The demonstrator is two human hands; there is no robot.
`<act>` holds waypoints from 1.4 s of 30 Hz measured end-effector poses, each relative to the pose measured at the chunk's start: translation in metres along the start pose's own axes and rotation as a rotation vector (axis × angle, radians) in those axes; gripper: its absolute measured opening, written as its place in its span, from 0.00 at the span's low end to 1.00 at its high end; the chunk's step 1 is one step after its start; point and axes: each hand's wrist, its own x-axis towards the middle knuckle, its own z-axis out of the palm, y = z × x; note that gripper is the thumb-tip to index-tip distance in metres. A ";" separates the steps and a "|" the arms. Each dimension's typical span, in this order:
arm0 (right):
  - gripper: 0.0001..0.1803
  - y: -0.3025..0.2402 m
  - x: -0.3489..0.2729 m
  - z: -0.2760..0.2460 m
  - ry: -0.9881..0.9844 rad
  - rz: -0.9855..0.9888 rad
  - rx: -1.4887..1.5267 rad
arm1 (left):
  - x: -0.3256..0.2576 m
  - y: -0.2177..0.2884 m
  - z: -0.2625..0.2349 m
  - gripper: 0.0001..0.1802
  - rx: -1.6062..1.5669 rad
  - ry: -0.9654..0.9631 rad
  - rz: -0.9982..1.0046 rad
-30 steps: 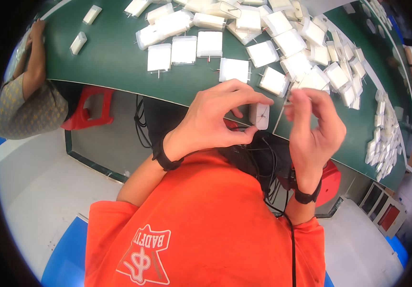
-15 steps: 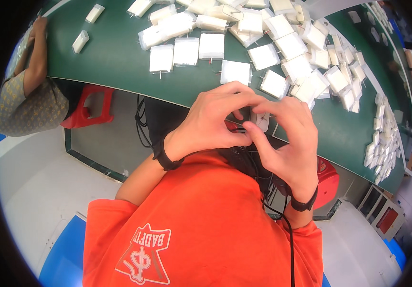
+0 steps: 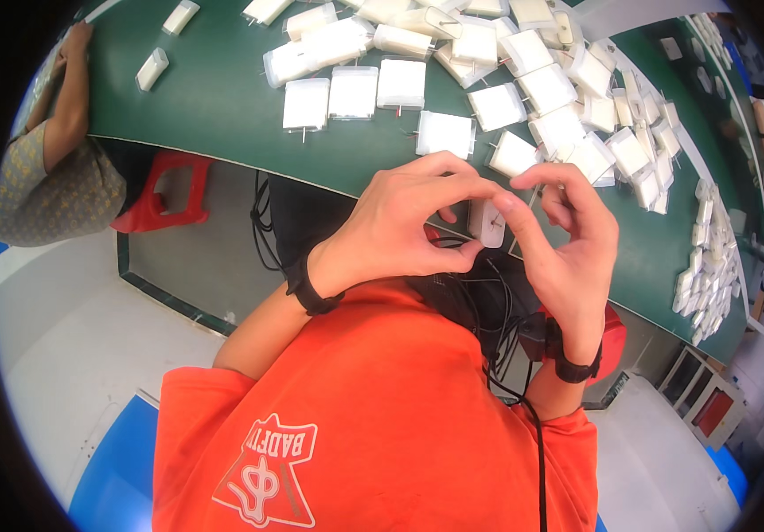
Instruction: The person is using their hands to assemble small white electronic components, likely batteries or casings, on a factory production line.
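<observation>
The held block [image 3: 491,226] looks like smooth, pale plastic with a soft sheen. The white blocks [image 3: 447,135] on the table have smooth, matt faces edged in clear, glossy plastic, and thin pins [image 3: 304,136] that look like metal. The green tabletop [image 3: 196,97] appears smooth and mostly matt. The orange shirt [image 3: 373,399] is soft, matt cloth; the wristband [image 3: 305,291] looks like dull black rubber, the cable [image 3: 537,443] smooth black plastic, and the stool [image 3: 194,208] hard, slightly shiny red plastic

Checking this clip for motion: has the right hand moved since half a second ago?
Yes: judged against the green table, the right hand has shifted rightward, away from the left hand.
</observation>
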 end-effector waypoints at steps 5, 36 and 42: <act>0.11 -0.006 -0.010 -0.004 -0.096 -0.192 -0.079 | -0.002 -0.002 -0.001 0.34 -0.014 0.021 0.023; 0.06 0.009 -0.010 0.009 -0.054 0.237 0.154 | -0.002 -0.003 0.001 0.33 -0.027 0.019 0.043; 0.07 0.017 -0.012 0.006 0.068 0.100 0.149 | 0.000 -0.001 0.000 0.33 -0.013 -0.007 0.093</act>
